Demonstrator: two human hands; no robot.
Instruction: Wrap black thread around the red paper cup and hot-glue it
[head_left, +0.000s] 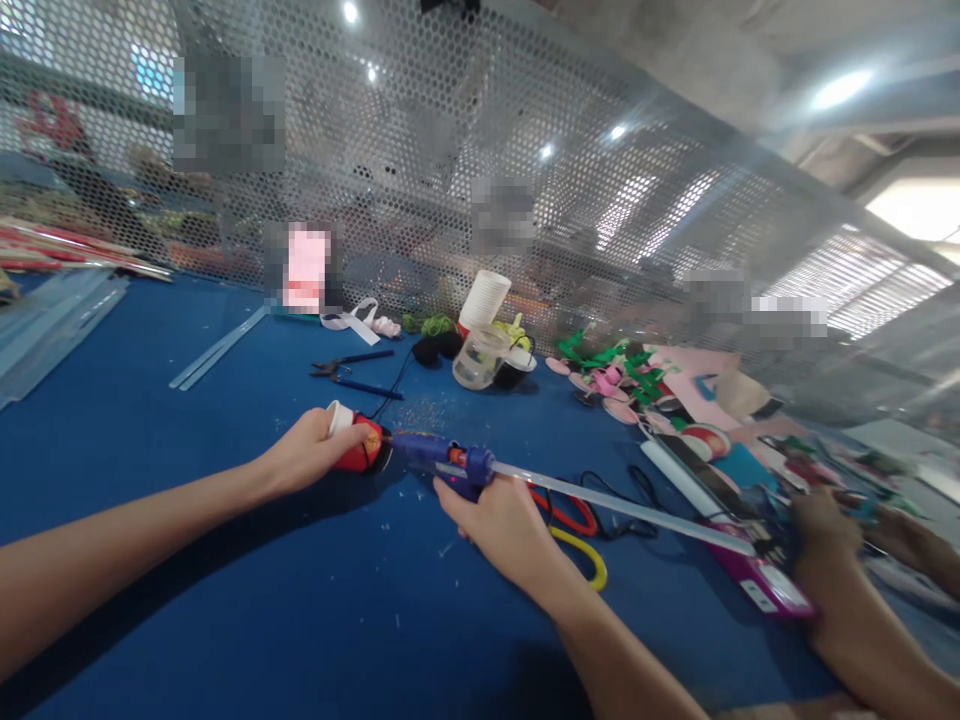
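My left hand (306,452) is closed around a small paper cup (364,452), tipped on its side, with a white rim and a red and black covering. In my right hand (501,518) is a blue glue gun (439,452), its nozzle pointing left at the cup's dark end. Whether the tip touches the cup, I cannot tell. A long clear glue stick (622,508) sticks out of the gun's back toward the right. Behind the cup lie pliers (352,370) with dark blue handles. Under my right wrist are yellow scissor-like handles (589,560) and a red loop (576,512).
A perforated metal screen (420,160) rises behind the blue table (300,620). Along it stand a phone (306,265), stacked white cups (486,297) and a clear plastic cup (480,358). At right, a purple-ended tool (757,575) lies near another person's hands (825,525).
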